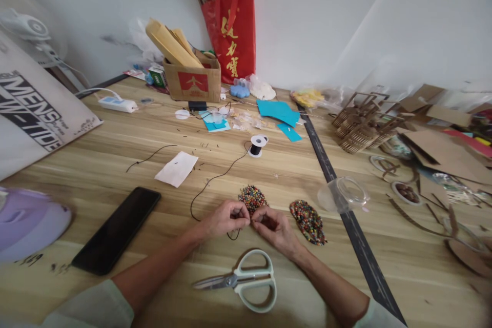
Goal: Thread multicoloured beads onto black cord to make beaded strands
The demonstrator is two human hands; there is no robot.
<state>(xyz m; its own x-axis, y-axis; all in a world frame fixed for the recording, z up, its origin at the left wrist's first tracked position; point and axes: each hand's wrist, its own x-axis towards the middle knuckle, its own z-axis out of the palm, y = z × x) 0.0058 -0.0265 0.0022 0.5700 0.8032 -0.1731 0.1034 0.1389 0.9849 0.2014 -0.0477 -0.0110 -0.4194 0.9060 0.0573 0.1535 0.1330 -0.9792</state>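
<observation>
My left hand (229,216) pinches the black cord (210,180), which runs to it from a white spool (258,146). A short loop of this cord hangs just below my left fingers. Fingertips closed together, my right hand (273,225) almost meets the left one; what it holds is too small to make out. Right behind both hands lies a pile of multicoloured beads (252,197), partly covered by them. Strung beads (308,222) lie in a bundle to the right of my right hand. Scissors (246,280) with pale handles rest in front, blades pointing left.
On the left are a black phone (117,230), a purple and white device (31,223) and a white paper piece (177,169). A clear plastic cup (342,195) lies at right near woven baskets (363,123). A cardboard box (194,82) and red bag (234,36) stand behind.
</observation>
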